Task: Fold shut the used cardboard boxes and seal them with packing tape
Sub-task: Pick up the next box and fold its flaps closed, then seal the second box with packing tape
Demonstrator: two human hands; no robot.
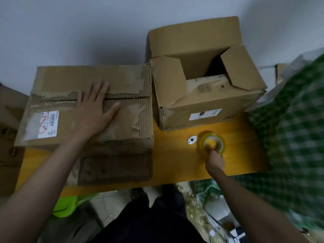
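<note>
**Inspector:** Left hand (94,104) lies flat, fingers spread and straight, pressing on the closed flaps of the worn box (87,106). The palm covers the centre seam (126,98), holding both flaps down. Right hand (214,157) reaches forward with fingertips curled onto the near rim of the tape roll (211,143); motion blur prevents confirming how firm the grip is.

**Clerk:** Where does the tape sit relative to the seam?

**Inspector:** The roll lies flat on the yellow table (175,163), to the right of the worn box and in front of the open box (206,88). A small white object (192,139) lies just beside it. The seam runs left to right across the box top, its right end facing the roll. The right hand is clearly the nearer to the tape.

**Clerk:** Next requirement?

**Inspector:** In my judgement, the roll must travel left and up onto the box top, with tape drawn along that left-right axis while the left hand holds the flaps. The open box remains unfolded.
</note>
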